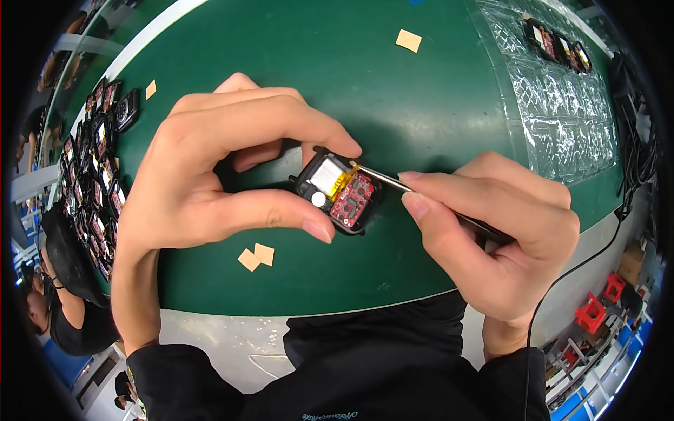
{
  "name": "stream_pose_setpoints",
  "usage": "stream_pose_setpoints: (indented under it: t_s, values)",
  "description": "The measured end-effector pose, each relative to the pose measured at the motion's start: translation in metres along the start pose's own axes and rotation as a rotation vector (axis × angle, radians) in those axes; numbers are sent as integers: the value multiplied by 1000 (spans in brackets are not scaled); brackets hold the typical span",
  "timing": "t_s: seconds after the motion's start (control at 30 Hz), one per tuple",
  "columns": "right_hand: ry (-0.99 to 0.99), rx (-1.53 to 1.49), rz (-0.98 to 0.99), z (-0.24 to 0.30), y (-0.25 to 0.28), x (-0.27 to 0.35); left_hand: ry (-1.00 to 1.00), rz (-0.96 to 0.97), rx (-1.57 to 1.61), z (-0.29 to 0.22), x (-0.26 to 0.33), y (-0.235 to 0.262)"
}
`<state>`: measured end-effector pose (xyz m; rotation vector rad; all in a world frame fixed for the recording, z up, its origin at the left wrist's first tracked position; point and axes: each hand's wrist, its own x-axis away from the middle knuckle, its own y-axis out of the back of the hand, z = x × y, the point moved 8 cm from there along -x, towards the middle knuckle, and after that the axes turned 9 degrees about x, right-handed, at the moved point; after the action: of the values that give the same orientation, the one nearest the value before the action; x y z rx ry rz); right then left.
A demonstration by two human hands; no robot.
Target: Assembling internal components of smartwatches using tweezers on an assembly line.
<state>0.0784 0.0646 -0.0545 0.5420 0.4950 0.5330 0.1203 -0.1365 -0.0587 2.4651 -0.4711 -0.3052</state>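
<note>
Between the thumb and index finger of my left hand (200, 158) is a small black electronic device housing (305, 188), held tilted with its inside facing up. Inside it sit a red circuit board (353, 201), a silvery-white battery (326, 175) with yellow tape, and a white round part (318, 199). My right hand (502, 228) pinches slim metal tweezers (385, 178). Their tip reaches the housing's upper edge beside the yellow tape, near my left index fingertip. Whether the tip grips anything is too small to make out.
A crowd of similar black housings (91, 182) lies along the left of the green table (316, 42). At the far right, a few more housings (558, 45) rest on a clear plastic tray (562, 126). Small beige squares (408, 41) are scattered about. A black cable (583, 264) hangs at right.
</note>
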Motion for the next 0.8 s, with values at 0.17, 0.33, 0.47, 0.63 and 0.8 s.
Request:
stream_pose_setpoints:
  t_s: [0.17,0.33,0.47,0.63,0.8]
  values:
    - [3,36,38,0,0,-1,6,18,-3,1,-1,-2]
    - [-16,38,56,-1,-3,0,7,32,-28,2,0,-3]
    - [-2,47,64,0,-4,-1,21,39,-37,-1,-1,-2]
    - [-5,47,42,2,-4,0,-89,12,-33,-8,-4,-4]
    - [14,36,39,2,-3,0,-77,3,-29,-9,-4,-3]
